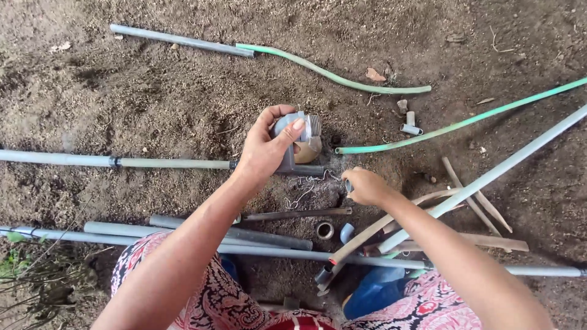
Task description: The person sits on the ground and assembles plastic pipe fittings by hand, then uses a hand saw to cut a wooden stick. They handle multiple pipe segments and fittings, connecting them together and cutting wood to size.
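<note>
- Far left: long grey pipe lies on the dirt ground, running right toward the fitting; its joint there is hidden by the hand.
- Left hand: fingers wrapped closed round a grey pipe fitting with a threaded metal end, held at the pipe's right end, just above the soil.
- Judgement: fitting looks partly seated, not yet let go; the green hose end lies just right of it, unconnected.
- Right hand: fingers curled shut on a small grey piece, kind unclear.
- Room: open dirt above; pipes and wooden sticks crowd below and right.
</note>
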